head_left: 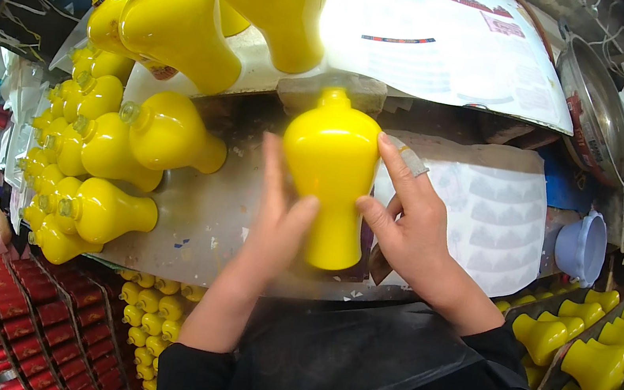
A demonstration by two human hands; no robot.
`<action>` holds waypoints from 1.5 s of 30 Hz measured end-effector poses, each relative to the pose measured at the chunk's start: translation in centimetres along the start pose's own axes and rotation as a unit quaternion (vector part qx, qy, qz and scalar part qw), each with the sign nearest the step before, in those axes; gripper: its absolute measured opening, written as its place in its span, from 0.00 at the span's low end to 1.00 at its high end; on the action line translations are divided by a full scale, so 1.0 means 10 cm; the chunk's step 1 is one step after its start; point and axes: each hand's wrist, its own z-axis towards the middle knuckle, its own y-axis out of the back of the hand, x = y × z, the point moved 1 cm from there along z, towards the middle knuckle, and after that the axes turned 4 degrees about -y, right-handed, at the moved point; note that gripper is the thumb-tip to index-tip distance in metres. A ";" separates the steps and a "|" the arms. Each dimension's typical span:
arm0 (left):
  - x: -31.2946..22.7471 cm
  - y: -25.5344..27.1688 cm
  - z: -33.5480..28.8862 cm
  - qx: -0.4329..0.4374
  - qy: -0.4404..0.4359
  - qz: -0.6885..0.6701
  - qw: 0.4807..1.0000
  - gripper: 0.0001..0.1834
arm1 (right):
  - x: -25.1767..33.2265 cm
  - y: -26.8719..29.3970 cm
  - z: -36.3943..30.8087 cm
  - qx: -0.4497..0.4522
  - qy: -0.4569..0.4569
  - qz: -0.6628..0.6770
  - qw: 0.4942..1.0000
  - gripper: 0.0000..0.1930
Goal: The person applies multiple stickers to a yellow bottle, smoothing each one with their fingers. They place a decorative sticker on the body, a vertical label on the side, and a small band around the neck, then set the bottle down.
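Observation:
A glossy yellow bottle (331, 154) with broad shoulders and a narrower lower body is in front of me, its neck toward the far side. My right hand (413, 221) grips its right side, index finger at the shoulder and thumb lower down. A pale band wraps one finger of that hand. On the other side is my left hand (277, 214), smeared by motion, its fingers stretched and thumb apart. The thumb is close to the bottle's edge; whether it touches cannot be made out.
Several yellow bottles (177, 132) crowd the left of the worktable (195, 234). Label sheets (496, 221) lie at right, with a large printed sheet (444, 46) behind. A metal pan (599, 108) and lilac bucket (582, 247) stand right. Red boxes (24, 314) fill the lower left.

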 end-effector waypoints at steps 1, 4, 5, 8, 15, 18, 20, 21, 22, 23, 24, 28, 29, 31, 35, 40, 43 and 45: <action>-0.01 -0.03 -0.02 -0.048 -0.013 0.031 0.998 0.58 | -0.03 0.00 0.01 -0.020 0.022 0.005 1.000 0.35; -0.07 -0.03 -0.12 -0.015 -0.034 0.253 0.967 0.58 | -0.08 -0.09 0.06 -0.085 0.126 0.014 0.988 0.30; -0.06 -0.04 -0.12 0.023 -0.047 0.345 0.937 0.59 | -0.09 -0.09 0.07 -0.111 0.169 0.001 0.979 0.30; 0.11 -0.14 -0.05 -0.046 -0.002 0.154 0.987 0.58 | -0.11 -0.08 0.07 -0.094 0.161 0.023 0.982 0.31; 0.32 -0.08 -0.05 -0.037 0.093 -0.129 0.987 0.57 | -0.19 -0.09 0.18 -0.029 0.050 0.095 0.994 0.37; 0.34 -0.04 -0.05 -0.013 0.124 -0.161 0.979 0.58 | -0.19 -0.07 0.16 -0.005 -0.001 0.138 0.990 0.36; 0.33 -0.10 -0.08 -0.054 0.084 -0.135 0.986 0.57 | -0.22 0.00 0.08 0.011 -0.015 0.159 0.987 0.31; 0.32 -0.13 -0.09 -0.071 0.056 -0.125 0.988 0.57 | -0.25 0.02 0.04 0.028 -0.054 0.132 0.989 0.28; 0.31 -0.15 -0.10 -0.087 0.053 -0.109 0.989 0.57 | -0.30 0.05 0.00 0.036 -0.055 0.117 0.991 0.24; 0.30 -0.17 -0.10 -0.100 0.040 -0.096 0.990 0.56 | -0.36 0.08 -0.04 0.040 -0.054 0.099 0.993 0.21; 0.30 -0.19 -0.10 -0.113 0.028 -0.085 0.990 0.56 | -0.42 0.11 -0.12 0.034 -0.065 0.099 0.992 0.16; 0.28 -0.15 -0.09 -0.079 0.032 -0.072 0.994 0.54 | -0.71 0.29 -0.50 -0.023 0.009 -0.036 0.999 0.10; 0.29 -0.13 -0.08 -0.061 0.029 -0.080 0.995 0.52 | -0.78 0.31 -0.59 -0.033 0.027 -0.072 0.997 0.10; 0.30 -0.10 -0.06 -0.041 0.031 -0.086 0.995 0.49 | -0.89 0.33 -0.78 -0.043 0.054 -0.099 0.993 0.08; 0.37 -0.08 -0.09 -0.059 0.070 -0.098 0.991 0.41 | -1.06 0.27 -1.16 -0.076 0.097 -0.170 0.978 0.09; 0.41 -0.11 -0.11 -0.076 0.039 -0.097 0.992 0.42 | -1.15 0.13 -1.44 -0.043 0.132 -0.203 0.969 0.14; 0.39 -0.13 -0.11 -0.103 0.010 -0.077 0.992 0.45 | -1.14 0.08 -1.43 -0.042 0.135 -0.209 0.968 0.14; 0.36 -0.13 -0.10 -0.082 0.003 -0.083 0.993 0.47 | -1.12 0.07 -1.40 -0.042 0.131 -0.207 0.969 0.13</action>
